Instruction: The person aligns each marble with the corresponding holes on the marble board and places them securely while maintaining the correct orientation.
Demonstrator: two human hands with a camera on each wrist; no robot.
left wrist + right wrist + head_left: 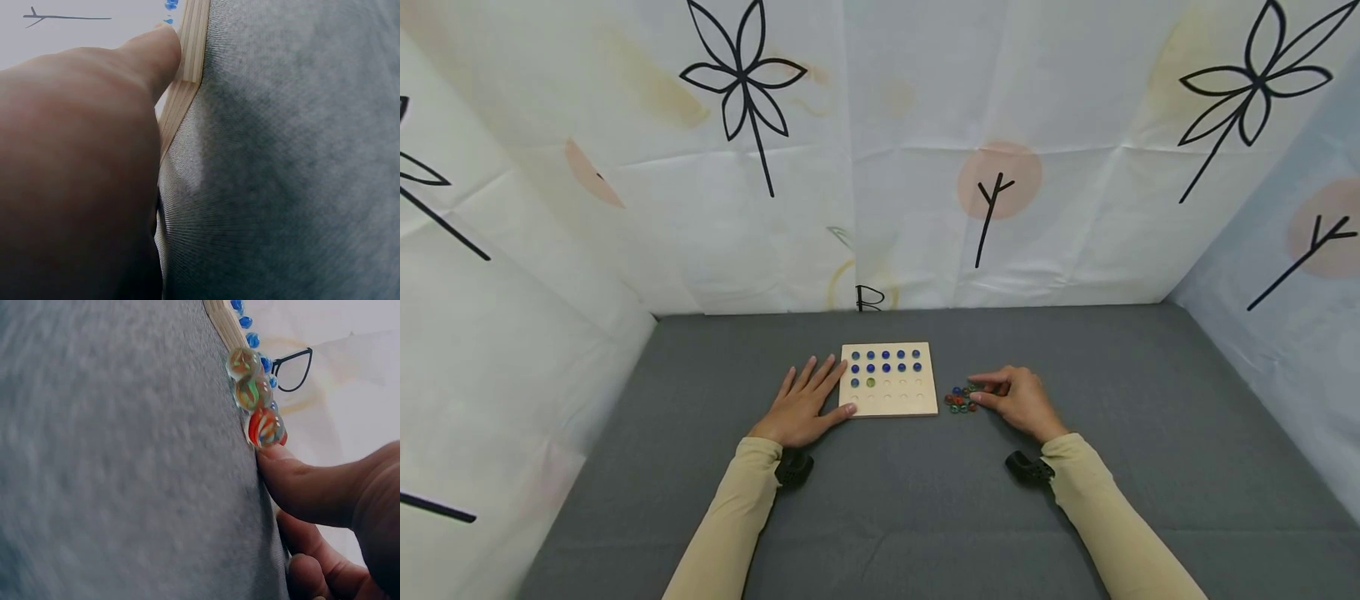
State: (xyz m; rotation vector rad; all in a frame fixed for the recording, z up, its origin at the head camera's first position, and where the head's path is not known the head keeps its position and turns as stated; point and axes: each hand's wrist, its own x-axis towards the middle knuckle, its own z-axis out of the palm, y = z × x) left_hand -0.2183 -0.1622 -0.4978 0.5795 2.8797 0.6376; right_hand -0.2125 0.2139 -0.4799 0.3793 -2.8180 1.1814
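Note:
A pale wooden board (895,406) with rows of round hollows lies on the grey cloth. Blue marbles (886,367) fill its two far rows; the third row bears a blue marble at its left end and a yellow-green marble (871,382) beside it. My left hand (801,412) lies spread at the board's left side, thumb on the near left corner. Right of the board, red, green and blue marbles (957,400) sit clustered. My right hand (1018,402) reaches them, thumb and index finger apart around the cluster's right side. Its thumb (300,481) meets a red-streaked marble (265,428).
Grey cloth (880,517) covers the table around the board. White fabric walls (910,225) with printed black plants stand behind and at both sides. A black wrist camera (793,468) sits at the left cuff, another camera (1028,468) at the right.

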